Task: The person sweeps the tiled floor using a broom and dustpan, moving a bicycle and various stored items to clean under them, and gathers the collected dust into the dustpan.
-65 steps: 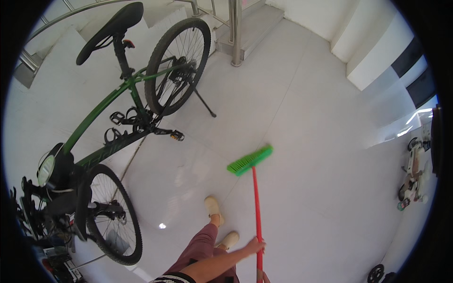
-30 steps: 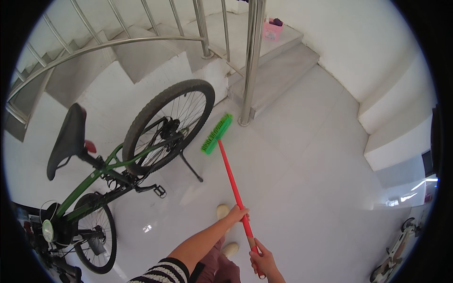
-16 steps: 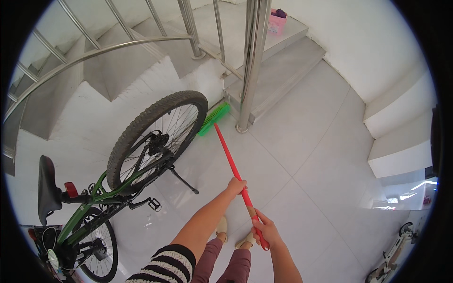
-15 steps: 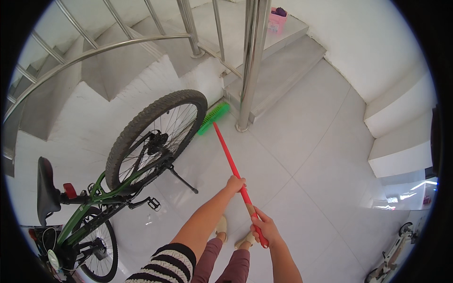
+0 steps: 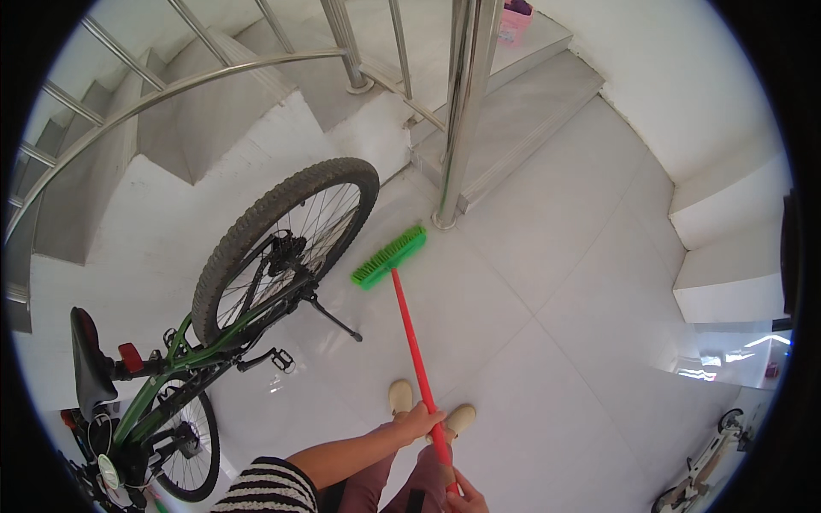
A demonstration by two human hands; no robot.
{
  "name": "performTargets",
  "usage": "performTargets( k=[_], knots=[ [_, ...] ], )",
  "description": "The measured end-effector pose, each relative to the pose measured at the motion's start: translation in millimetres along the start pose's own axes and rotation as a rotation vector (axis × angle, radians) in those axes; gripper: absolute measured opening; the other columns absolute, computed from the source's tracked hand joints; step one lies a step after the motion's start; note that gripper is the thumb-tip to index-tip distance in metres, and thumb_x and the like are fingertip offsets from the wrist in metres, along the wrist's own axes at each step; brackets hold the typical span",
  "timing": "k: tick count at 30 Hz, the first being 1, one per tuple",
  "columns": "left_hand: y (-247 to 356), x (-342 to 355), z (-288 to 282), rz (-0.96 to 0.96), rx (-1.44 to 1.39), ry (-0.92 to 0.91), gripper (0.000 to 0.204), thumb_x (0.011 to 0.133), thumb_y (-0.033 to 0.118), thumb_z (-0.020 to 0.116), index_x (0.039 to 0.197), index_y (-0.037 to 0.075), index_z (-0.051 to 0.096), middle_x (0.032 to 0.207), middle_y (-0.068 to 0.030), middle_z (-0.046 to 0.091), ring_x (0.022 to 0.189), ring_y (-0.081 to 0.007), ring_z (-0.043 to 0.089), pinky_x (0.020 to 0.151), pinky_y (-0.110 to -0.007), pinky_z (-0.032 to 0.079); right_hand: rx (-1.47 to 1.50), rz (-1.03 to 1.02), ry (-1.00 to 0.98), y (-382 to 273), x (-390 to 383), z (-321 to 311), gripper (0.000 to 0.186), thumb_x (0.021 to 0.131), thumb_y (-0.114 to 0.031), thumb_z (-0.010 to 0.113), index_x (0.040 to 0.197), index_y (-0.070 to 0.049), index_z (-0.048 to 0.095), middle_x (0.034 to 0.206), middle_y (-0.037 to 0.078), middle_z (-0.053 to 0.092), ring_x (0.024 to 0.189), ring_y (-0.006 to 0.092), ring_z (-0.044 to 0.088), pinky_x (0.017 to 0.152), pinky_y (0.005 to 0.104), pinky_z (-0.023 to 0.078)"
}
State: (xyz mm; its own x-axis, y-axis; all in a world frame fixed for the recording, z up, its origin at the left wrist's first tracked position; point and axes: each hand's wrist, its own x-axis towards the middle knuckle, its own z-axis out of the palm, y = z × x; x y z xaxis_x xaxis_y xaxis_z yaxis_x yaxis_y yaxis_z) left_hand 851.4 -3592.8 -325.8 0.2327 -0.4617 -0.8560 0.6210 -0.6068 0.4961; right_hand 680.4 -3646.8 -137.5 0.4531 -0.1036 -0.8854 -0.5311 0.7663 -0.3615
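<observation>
A push broom with a green bristled head (image 5: 390, 257) and a long red handle (image 5: 409, 329) reaches out in front of me. Its head rests on the pale tiled floor, between the bicycle's rear wheel and the foot of the steel post. My left hand (image 5: 422, 421) is wrapped round the handle's lower half, just above my shoes. Closer to me, at the lower edge, my right hand (image 5: 466, 494) grips the handle near its end; part of that hand is cut off by the picture's edge.
A green and black bicycle (image 5: 192, 359) stands at the left, its kickstand (image 5: 338, 319) out toward the broom. Behind are a steel railing post (image 5: 459, 128), a grey step (image 5: 539, 120) and a pink basket (image 5: 515, 26). White ledges (image 5: 727, 248) and a white scooter (image 5: 705, 462) are at the right.
The broom head has come back toward me, away from the corner by the step and the wheel. Both hands have drawn nearer my body with the handle.
</observation>
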Motion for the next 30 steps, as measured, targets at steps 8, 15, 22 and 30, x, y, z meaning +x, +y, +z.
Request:
performTargets(
  k=[8, 15, 22, 30],
  knots=[
    [-17.5, 15.7, -30.0, -0.027, -0.123, 0.172, 0.017, 0.076, 0.009, 0.048, 0.085, -0.003, 0.041, 0.061, -0.0133, 0.052, 0.050, -0.0235, 0.056, 0.044, -0.036, 0.050, -0.072, -0.069, -0.017, -15.5, 31.2, 33.1, 0.051, 0.083, -0.012, 0.048, 0.130, -0.016, 0.031, 0.064, 0.001, 0.050, 0.043, 0.0085, 0.041, 0.037, 0.0210, 0.035],
    [-66.2, -77.6, 100.8, -0.161, -0.196, -0.334, 0.023, 0.080, 0.020, 0.054, 0.082, -0.001, 0.047, 0.065, -0.0115, 0.056, 0.056, -0.0215, 0.059, 0.052, -0.034, 0.051, -0.074, 0.134, 0.291, 13.6, -115.8, -4.2, 0.055, 0.081, -0.006, 0.048, 0.131, -0.018, 0.030, 0.050, 0.000, 0.044, 0.034, 0.0085, 0.037, 0.029, 0.0221, 0.032],
    [-7.6, -88.1, 80.1, 0.036, -0.261, -0.193, 0.018, 0.081, 0.015, 0.054, 0.082, -0.001, 0.046, 0.061, -0.0090, 0.054, 0.054, -0.0185, 0.057, 0.052, -0.032, 0.050, -0.162, 0.133, 0.176, -28.9, -111.7, -6.0, 0.053, 0.081, -0.005, 0.046, 0.131, -0.012, 0.029, 0.050, -0.001, 0.042, 0.034, 0.0076, 0.036, 0.029, 0.0213, 0.031],
    [97.7, 34.8, 24.9, 0.156, -0.277, -0.007, 0.024, 0.081, 0.026, 0.052, 0.081, 0.002, 0.048, 0.067, -0.0081, 0.054, 0.057, -0.0176, 0.057, 0.053, -0.030, 0.048, -0.212, 0.060, 0.032, -125.0, 27.7, -13.5, 0.053, 0.081, -0.011, 0.052, 0.130, -0.012, 0.031, 0.056, 0.004, 0.046, 0.039, 0.0114, 0.043, 0.032, 0.0250, 0.035]
  ],
)
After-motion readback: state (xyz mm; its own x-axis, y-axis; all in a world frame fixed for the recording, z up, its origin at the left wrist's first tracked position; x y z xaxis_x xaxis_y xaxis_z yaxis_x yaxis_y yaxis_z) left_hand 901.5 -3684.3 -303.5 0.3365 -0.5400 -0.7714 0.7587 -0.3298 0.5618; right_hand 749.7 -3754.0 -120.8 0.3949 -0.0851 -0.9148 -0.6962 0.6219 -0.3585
